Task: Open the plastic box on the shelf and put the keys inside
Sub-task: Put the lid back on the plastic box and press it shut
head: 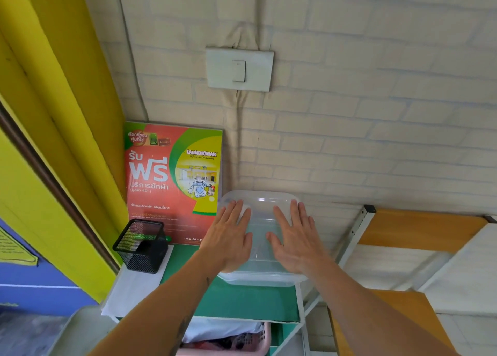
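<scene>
— Head view: where's the clear rectangular plastic box (262, 199)?
— On the green shelf top (242, 299), right end, against the brick-pattern wall, beside the red laundry sign (172, 178).
— Hands?
— Left hand (228, 237) and right hand (295, 237) lie flat on its lid, fingers spread, gripping nothing.
— Anything else?
— Black mesh pen cup (141, 245) at the left.

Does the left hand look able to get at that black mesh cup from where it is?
Probably yes. The left hand lies flat on the plastic box, and the black mesh cup stands just left of it on the green shelf, nothing between.
</scene>
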`<state>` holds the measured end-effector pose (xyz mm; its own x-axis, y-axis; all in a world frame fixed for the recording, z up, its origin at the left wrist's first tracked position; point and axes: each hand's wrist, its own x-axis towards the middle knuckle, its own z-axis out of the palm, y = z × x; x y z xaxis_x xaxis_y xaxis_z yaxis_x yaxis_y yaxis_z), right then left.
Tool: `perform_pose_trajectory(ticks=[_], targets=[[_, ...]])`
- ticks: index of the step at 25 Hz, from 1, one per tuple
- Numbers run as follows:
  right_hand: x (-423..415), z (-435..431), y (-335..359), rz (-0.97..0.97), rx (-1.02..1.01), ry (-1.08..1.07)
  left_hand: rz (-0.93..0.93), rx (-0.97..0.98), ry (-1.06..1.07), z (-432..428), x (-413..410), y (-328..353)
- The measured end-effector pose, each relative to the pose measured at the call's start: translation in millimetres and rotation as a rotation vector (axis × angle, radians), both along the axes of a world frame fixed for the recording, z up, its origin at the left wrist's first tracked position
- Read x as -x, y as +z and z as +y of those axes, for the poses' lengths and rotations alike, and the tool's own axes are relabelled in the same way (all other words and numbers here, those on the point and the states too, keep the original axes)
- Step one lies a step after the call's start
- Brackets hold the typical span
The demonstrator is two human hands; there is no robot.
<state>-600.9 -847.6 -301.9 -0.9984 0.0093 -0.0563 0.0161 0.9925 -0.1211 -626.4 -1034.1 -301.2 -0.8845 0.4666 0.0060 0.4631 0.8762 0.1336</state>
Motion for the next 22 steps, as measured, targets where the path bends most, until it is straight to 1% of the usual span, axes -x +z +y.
perform_pose_trajectory(ticks=[7, 15, 18, 20, 22], targets=[[3.9, 4.1, -11.3, -0.001, -0.043, -0.002, 0.045, -0.006, -0.013, 2.3, 5.9, -7.0], [3.5, 2.3, -6.6, -0.048, -0.036, -0.003, 0.010, 0.037, -0.003, 2.9, 5.8, -3.2], [4.0, 1.4, 1.0, -0.100, -0.017, -0.017, 0.001, 0.043, 0.000, 1.8, 5.7, -1.9], [4.8, 1.4, 10.1, -0.153, -0.011, -0.025, 0.000, 0.081, -0.005, 4.1, 4.5, 2.1], [6.8, -0.4, 22.6, -0.163, 0.019, -0.041, -0.020, 0.134, 0.029, 10.4, 10.8, 17.5]])
